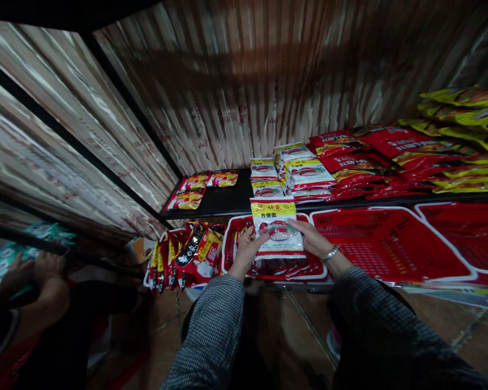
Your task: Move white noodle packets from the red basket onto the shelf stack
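Note:
Between both hands I hold a white, yellow and red packet of instant noodles [277, 246], its printed front facing up. My left hand [248, 248] grips the packet's left edge, thumb on the front. On its right edge my right hand [312, 238], with a bracelet at the wrist, is closed in the same way. Below the packet is a red basket [226, 250] with a white rim, partly hidden by it, with more packets inside. Just beyond, on the black shelf, stand stacks of matching noodle packets [307, 170].
Red packets [347, 162] and yellow packets [463, 130] fill the shelf's right side. Small red-yellow packets [187, 199] lie at its left end. A basket of black-red packets [199, 252] sits left; another red basket [374, 238] stands right. At far left, a co-worker's hands [44, 271] touch green packs.

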`<state>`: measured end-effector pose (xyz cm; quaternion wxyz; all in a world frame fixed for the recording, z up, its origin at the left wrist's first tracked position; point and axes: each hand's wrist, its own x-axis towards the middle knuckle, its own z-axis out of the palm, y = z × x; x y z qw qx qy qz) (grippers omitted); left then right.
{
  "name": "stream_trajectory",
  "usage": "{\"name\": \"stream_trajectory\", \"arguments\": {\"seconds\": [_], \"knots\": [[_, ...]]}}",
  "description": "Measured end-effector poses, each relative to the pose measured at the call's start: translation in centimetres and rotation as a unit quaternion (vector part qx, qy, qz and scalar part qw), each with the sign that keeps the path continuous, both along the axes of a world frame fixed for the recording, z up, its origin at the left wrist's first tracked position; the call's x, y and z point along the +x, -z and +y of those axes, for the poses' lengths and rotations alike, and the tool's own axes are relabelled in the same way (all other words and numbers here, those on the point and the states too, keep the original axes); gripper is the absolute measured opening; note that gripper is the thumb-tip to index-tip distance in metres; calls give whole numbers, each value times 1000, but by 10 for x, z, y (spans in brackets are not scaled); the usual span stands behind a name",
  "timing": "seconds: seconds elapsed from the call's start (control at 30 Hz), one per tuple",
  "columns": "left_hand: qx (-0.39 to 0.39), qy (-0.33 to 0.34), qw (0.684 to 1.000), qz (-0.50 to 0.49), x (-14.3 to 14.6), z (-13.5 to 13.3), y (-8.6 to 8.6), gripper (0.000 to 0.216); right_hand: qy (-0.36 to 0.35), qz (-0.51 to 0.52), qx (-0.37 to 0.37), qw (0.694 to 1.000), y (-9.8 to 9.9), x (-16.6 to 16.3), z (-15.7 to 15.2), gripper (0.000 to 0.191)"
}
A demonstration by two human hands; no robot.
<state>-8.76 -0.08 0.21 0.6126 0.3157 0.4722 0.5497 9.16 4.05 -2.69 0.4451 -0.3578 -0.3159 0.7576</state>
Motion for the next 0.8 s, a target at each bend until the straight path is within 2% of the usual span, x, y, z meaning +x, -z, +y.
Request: {"name": "stream_trajectory", "arguments": {"seconds": [0.13,0.23,0.33,0.43,0.67,0.8], "knots": [[-12,-2,998,-60,-1,-2,-4,52,-8,32,-38,999,0,0,1,19],[-20,7,993,-113,-6,0,-8,57,-24,68,-64,995,-3,2,0,23],[-15,38,992,-116,-7,3,-13,59,-33,92,-58,994,-4,1,-2,28],[-12,29,994,-103,-3,7,-17,54,-32,94,-37,994,-5,-2,-4,31],[5,79,995,-68,8,13,-17,53,57,88,6,994,-15,6,-6,24],[8,134,990,-42,15,12,-11,51,118,76,14,990,-11,18,-5,23]]}}
